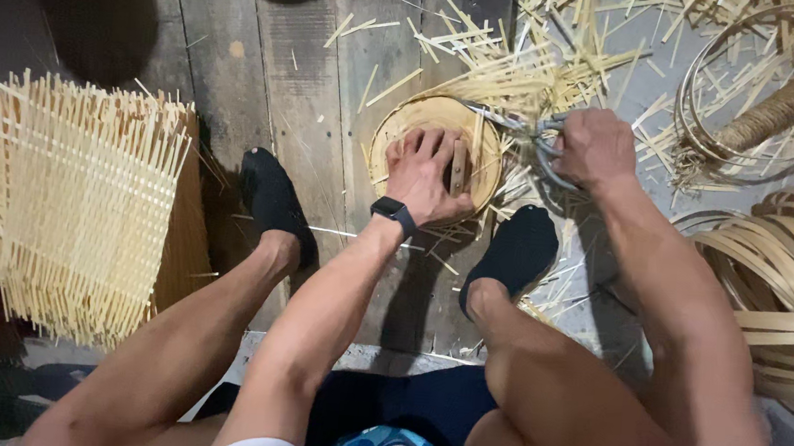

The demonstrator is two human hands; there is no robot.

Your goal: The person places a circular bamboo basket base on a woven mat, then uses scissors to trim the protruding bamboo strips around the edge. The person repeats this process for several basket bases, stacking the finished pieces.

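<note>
My left hand (426, 174) presses flat on a round woven bamboo disc (404, 126) that lies on the wooden floor between my feet, with a small wooden block under the fingers. A black watch sits on that wrist. My right hand (596, 148) grips metal shears (525, 129) at the disc's right edge, blades pointing left across trimmed strip ends.
Stacked square woven bamboo mats (73, 200) lie at the left. Loose bamboo slivers (539, 56) litter the floor ahead. Bamboo hoops (750, 99) and coiled strips (784, 278) sit at the right. My feet in black socks (273, 200) flank the disc.
</note>
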